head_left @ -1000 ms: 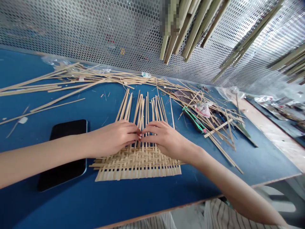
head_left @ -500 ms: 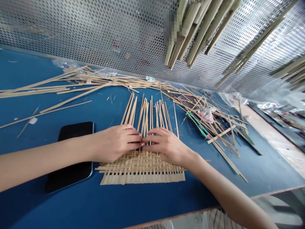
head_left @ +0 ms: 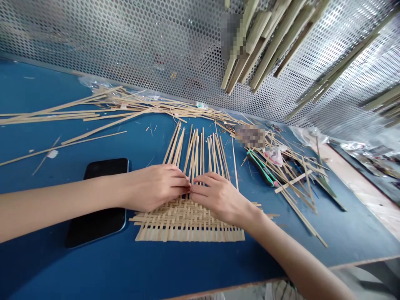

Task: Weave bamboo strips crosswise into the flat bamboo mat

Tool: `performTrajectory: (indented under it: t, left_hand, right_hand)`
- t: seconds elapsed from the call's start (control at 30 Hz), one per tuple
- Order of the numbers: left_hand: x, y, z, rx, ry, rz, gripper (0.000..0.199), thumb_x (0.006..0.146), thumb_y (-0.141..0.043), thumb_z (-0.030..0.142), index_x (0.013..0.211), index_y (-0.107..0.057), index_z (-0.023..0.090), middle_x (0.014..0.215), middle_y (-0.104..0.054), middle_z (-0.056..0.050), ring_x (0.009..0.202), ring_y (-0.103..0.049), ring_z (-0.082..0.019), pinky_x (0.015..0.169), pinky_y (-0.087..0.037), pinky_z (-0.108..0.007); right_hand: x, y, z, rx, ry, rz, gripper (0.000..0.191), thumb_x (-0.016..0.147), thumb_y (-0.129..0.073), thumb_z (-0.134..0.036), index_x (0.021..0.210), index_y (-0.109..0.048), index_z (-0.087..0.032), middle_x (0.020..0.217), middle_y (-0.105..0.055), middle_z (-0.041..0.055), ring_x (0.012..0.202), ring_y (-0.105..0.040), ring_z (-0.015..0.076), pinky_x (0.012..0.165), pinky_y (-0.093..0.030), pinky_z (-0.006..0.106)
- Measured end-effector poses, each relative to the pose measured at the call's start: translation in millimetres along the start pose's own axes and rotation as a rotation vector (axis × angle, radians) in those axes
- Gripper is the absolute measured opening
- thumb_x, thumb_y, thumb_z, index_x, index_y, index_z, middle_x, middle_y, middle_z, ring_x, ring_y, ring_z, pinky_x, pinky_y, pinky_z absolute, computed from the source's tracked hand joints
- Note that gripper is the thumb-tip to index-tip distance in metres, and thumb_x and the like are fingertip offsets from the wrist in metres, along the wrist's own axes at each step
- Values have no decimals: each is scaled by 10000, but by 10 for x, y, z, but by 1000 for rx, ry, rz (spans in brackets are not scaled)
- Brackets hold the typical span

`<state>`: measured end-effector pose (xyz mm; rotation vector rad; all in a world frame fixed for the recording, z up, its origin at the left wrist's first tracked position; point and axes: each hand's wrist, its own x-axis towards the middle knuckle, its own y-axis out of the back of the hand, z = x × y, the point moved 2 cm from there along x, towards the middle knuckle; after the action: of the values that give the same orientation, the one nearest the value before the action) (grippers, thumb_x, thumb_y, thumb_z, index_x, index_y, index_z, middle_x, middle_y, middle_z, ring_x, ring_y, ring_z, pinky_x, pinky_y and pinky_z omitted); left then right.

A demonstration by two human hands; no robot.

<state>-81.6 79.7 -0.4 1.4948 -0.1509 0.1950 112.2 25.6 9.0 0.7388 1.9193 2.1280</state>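
A partly woven mat of pale flat strips (head_left: 187,216) lies on the blue table, its loose strips (head_left: 175,146) fanning away from me. My left hand (head_left: 159,186) rests over the mat's upper left part, fingers pressed together and bent down at the strips near the middle. From the right, my right hand (head_left: 218,195) meets it, fingertips close to the left ones and curled onto the same place. What the fingertips pinch is hidden beneath them. Below the hands the tight weave and the evenly spaced near ends of the strips show.
A black phone (head_left: 93,225) lies under my left forearm. A green and black cutter (head_left: 261,167) rests at the right beside scattered strips (head_left: 293,183). Long strips (head_left: 140,106) lie along the back, before a perforated metal panel (head_left: 125,50). The blue table's (head_left: 156,271) edge is nearest me.
The view has shifted slightly, so most things sit a little further right. My right hand's fingers have drawn in a little; both hands remain at the same part of the weave.
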Motion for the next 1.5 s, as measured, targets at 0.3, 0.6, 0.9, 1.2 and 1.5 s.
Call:
performTrajectory:
  t: [0.3,0.6,0.9,1.2,1.5]
  left_hand:
    - [53,12,-101,-140,92,-18,275,981,-404,208,1101,-649,168,1147,-673,-96,1065,-611,-225,957,-420,-381]
    - [21,-50,-333,-31,111,38,268,969,-480,247,1173,-647,199,1213,-678,-70,1177,-580,-231,1043,-369,-385]
    - [45,-4,-393,-68,120,110,246,895,-594,229,1129,-668,236,1192,-691,-51,1120,-617,-213,1011,-410,-363]
    - [111,17,-411,76,41,11,201,938,-511,235,1071,-658,206,1215,-676,-52,1003,-637,-237,849,-433,-382]
    - [104,13,-418,120,64,-45,236,951,-491,298,1095,-666,231,1202,-680,-67,1111,-600,-253,1013,-371,-416]
  right_hand:
    - [32,9,-45,-31,9,-55,206,866,-444,-57,879,-619,-165,883,-658,53,869,-541,212,764,-418,346]
    - [-7,31,48,26,-123,-76,355,758,-434,-7,1027,-629,-132,1053,-687,101,996,-534,246,838,-414,394]
    - [121,42,71,-50,-91,-151,266,765,-489,-47,953,-633,-167,975,-658,78,906,-501,239,774,-393,383]
    - [113,-17,76,-18,-127,-41,283,828,-441,-49,994,-652,-138,963,-678,97,867,-520,240,735,-410,386]
    - [68,-9,92,-14,-209,-14,228,916,-489,-114,1070,-655,-144,1079,-708,96,981,-568,259,818,-447,410]
